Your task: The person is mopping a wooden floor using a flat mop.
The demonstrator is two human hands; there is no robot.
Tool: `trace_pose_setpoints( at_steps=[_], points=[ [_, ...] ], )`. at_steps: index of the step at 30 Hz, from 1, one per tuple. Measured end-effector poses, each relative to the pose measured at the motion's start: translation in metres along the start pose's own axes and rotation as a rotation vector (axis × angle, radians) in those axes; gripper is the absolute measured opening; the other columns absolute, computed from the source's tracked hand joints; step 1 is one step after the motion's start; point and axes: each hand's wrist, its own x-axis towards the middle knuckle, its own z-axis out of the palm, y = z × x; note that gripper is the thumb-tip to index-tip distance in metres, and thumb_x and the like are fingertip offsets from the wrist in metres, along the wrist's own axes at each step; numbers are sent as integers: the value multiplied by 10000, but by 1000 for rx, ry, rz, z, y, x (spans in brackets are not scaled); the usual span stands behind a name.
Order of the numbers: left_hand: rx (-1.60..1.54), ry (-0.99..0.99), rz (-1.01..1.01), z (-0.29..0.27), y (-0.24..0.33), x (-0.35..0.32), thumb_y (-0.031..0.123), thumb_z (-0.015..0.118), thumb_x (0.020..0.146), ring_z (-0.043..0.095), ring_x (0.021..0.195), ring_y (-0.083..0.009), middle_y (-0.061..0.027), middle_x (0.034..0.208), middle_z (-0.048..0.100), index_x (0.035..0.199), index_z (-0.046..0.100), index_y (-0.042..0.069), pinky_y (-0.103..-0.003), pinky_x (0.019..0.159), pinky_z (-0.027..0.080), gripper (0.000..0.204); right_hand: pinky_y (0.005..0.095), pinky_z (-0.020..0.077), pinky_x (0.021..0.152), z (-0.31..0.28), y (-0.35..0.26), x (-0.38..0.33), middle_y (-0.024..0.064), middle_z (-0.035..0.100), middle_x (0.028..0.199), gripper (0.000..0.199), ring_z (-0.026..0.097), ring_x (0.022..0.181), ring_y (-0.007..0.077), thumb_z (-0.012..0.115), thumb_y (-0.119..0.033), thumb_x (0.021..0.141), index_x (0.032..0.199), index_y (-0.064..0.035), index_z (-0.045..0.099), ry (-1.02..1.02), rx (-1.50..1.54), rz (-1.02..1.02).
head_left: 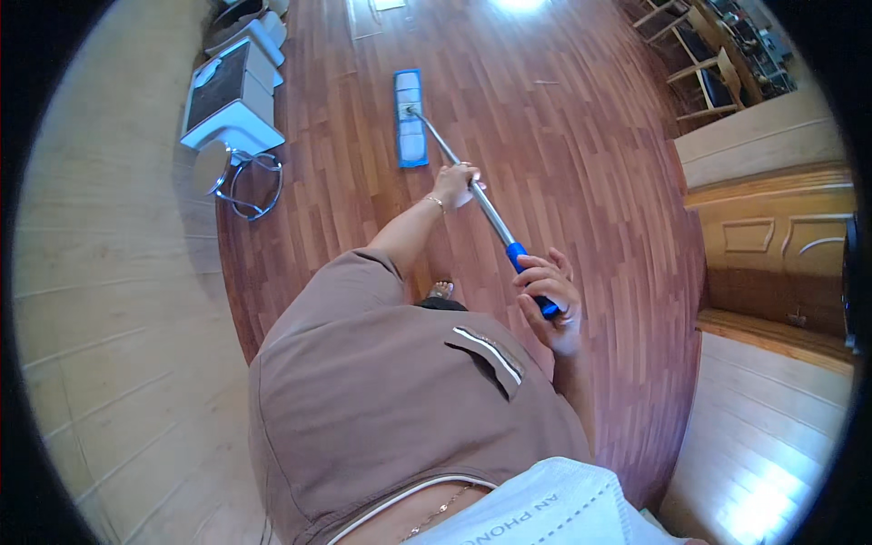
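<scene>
Mopping of the wooden floor (pixel 581 182) is the step in hand, judged from the pose: the flat mop (pixel 411 118) lies with its blue pad flat on the boards at the far centre of the scene, long axis pointing away from the person.

Grip state:
- Left hand (pixel 454 186): closed around the metal pole (pixel 472 186) at mid-length, arm extended forward and nearly straight, a thin bracelet at the wrist.
- Right hand (pixel 548 295): wrapped around the blue grip (pixel 527 272) at the near end of the pole, elbow bent, forearm close to the body.

The pole runs diagonally from the near right up to the pad at the far left of it.

Next move, as a judgement: a stroke calls for both hands to keep the pad flat against the boards and to steer it clear of the white unit (pixel 232 100) and the chrome stool (pixel 238 177) standing at the far left, near the pale wall (pixel 100 272). A wooden door (pixel 781 245) stands to the right, chairs (pixel 699 64) at the far right.
</scene>
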Motion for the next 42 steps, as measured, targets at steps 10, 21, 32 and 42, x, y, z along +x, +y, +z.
trace_pose_setpoints(
  at_steps=[10, 21, 32, 42],
  points=[
    [124, 70, -222, -61, -63, -129, 409, 642, 832, 611, 833, -330, -124, 814, 600, 739, 580, 83, -447, 691, 493, 344, 466, 200, 1102, 24, -17, 10, 34, 671, 847, 73, 619, 1070, 215, 637, -31, 736, 734, -99, 612, -282, 222, 5],
    [158, 39, -82, -53, 13, -160, 273, 657, 837, 606, 779, -333, -119, 744, 594, 741, 583, 85, -439, 680, 483, 223, 465, 282, 1036, -19, -52, -32, 59, 669, 737, 76, 667, 926, 231, 635, -82, 680, 624, -74, 583, -118, 248, 58],
    [-221, -188, 241, 30, 130, -108, 230, 692, 757, 610, 784, -346, -117, 701, 615, 658, 576, 102, -446, 687, 477, 199, 434, 351, 959, -52, -104, -138, 39, 667, 696, 67, 693, 864, 240, 650, -105, 657, 628, -75, 598, 249, -36, 71],
    [-319, -601, 554, 101, 265, -120, 84, 627, 706, 601, 870, -348, -107, 822, 603, 760, 547, 113, -453, 710, 480, 101, 436, 417, 874, -49, -164, -223, 43, 661, 656, 72, 682, 736, 238, 643, -97, 622, 616, -92, 571, 596, -348, 161]
  ],
)
